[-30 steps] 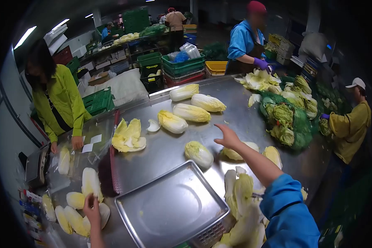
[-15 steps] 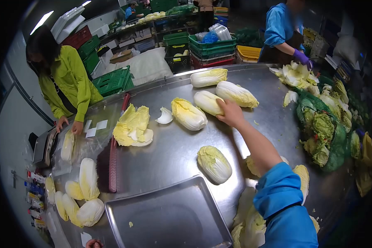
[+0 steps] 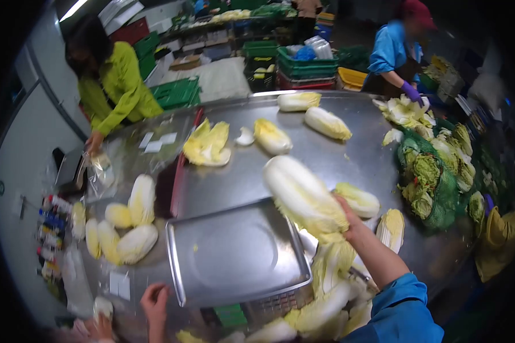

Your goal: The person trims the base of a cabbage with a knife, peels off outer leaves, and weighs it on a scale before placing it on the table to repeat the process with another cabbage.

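My right hand [image 3: 355,226] grips a napa cabbage [image 3: 300,191] by its leafy yellow end. The white base points up and left, tilted over the right edge of a shallow metal tray [image 3: 229,251]. Beside the tray's lower left corner is my left hand [image 3: 154,300], its fingers curled in with nothing visible in them. Another cabbage [image 3: 357,200] lies just behind my right hand, and a cut-looking one [image 3: 391,230] to its right. Under my right forearm is a pile of cabbages and leaves [image 3: 326,303], partly hidden by the arm.
Several cabbages [image 3: 328,123] lie farther back, near loose yellow leaves [image 3: 207,143]. Trimmed cabbages [image 3: 137,243] sit left of a red-edged divider [image 3: 183,166]. A green net sack [image 3: 440,194] is at right. Co-workers stand at back left and right; another person's hand [image 3: 103,326] is at lower left.
My right hand has lifted the cabbage off the table and brought it nearer, beside the tray. More of my left hand shows. The view has shifted, and the left co-worker's hands have moved.
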{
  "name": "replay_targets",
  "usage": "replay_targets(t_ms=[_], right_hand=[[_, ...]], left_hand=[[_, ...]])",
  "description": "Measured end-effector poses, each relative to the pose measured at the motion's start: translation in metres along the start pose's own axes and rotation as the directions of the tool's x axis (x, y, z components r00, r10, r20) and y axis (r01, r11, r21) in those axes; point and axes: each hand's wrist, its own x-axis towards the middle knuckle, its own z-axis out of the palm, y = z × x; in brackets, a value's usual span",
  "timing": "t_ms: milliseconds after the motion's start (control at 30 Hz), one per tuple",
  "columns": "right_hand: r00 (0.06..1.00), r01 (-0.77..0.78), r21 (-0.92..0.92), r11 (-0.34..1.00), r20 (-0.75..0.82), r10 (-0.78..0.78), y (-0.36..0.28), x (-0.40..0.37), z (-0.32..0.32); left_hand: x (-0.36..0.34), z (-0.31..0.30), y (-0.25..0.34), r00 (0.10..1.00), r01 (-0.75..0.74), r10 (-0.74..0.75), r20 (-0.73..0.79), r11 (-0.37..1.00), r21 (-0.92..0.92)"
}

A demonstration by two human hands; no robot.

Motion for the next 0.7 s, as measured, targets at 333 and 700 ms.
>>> replay_targets(t_ms=[333, 700], right_hand=[[0.945, 0.090, -0.966, 0.241, 0.006, -0.328, 0.087, -0.002, 0.041], [0.830, 0.316, -0.886, 0.340, 0.084, -0.552, 0.013, -0.099, 0.048]], left_hand=[[-0.062, -0.005, 0.019, 0.977, -0.152, 0.140, 0.161, 0.987, 0.059], [-0.082, -0.073, 0.020, 0.970, -0.160, 0.148, -0.192, 0.986, -0.047]])
